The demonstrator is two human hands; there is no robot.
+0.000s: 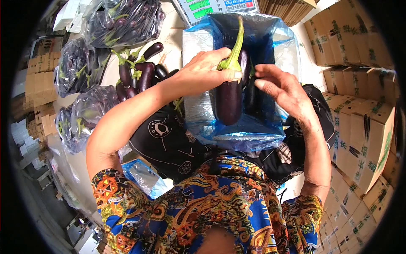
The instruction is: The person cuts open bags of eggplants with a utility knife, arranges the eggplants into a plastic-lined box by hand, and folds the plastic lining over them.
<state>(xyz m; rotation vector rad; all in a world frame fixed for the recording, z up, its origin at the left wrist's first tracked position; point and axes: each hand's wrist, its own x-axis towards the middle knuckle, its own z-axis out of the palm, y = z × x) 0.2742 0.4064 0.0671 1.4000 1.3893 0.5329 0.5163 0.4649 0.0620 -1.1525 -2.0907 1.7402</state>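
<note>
My left hand (211, 71) grips a large dark purple eggplant (229, 101) around its green cap, the long curved stem pointing away from me. The eggplant hangs over a box (198, 41) lined with blue plastic film (250, 123). My right hand (284, 87) is above the box's right side, thumb and fingers apart with nothing between them. Other eggplants (252, 98) lie inside the box, partly hidden by the held one and by shadow.
Loose eggplants (147, 76) lie in a pile on the floor to the left. Beyond them are clear plastic bags (123, 23) full of eggplants. A digital scale (215, 8) stands behind the box. Stacked cardboard cartons (361, 130) line the right side.
</note>
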